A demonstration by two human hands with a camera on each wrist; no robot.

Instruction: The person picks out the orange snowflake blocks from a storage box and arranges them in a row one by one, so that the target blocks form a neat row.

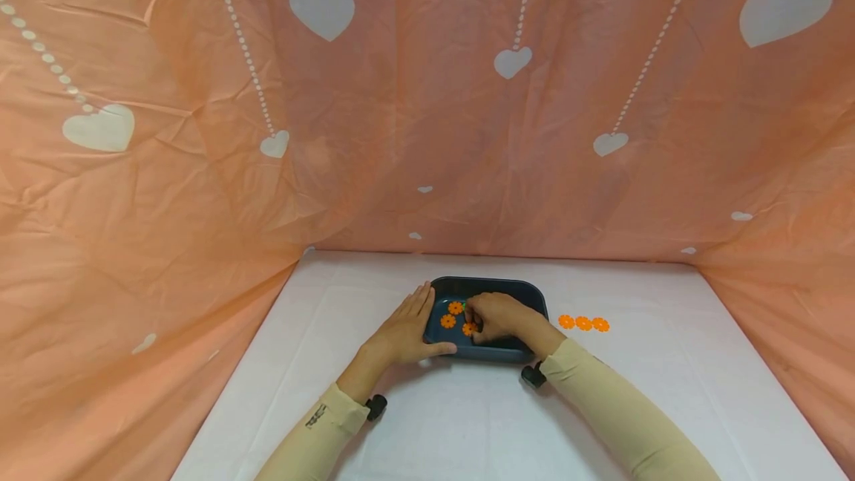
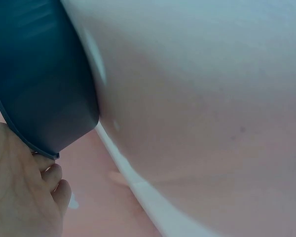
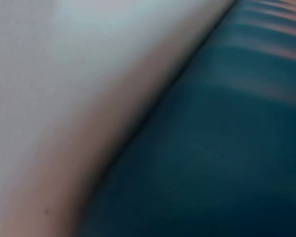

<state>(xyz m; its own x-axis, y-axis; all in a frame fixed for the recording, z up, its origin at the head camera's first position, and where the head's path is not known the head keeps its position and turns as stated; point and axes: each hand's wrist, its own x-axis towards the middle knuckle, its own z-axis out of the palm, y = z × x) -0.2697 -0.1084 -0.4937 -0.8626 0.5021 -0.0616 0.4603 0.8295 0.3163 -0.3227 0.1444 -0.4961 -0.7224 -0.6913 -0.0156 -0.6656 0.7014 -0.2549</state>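
Note:
A dark blue rectangular tray (image 1: 514, 354) stands on the white table. My left hand (image 1: 404, 329) lies along its left side with fingers straight, the thumb over the front rim. In the left wrist view the fingers (image 2: 52, 175) show right at the tray's rim. My right hand (image 1: 499, 315) reaches down inside, fingers curled, an orange flower-shaped piece (image 1: 469, 329) between thumb and fingertips. Two more orange flower pieces (image 1: 456, 308) lie on the tray floor to the left. A small green bit (image 1: 464, 306) peeks out beside the fingers, mostly hidden.
Right of the tray, three orange flower pieces (image 1: 583, 324) lie in a row on the white tablecloth (image 1: 427, 429). A peach curtain (image 1: 427, 132) with white hearts closes off the back and both sides. The tray wall (image 3: 197, 148) fills much of the right wrist view.

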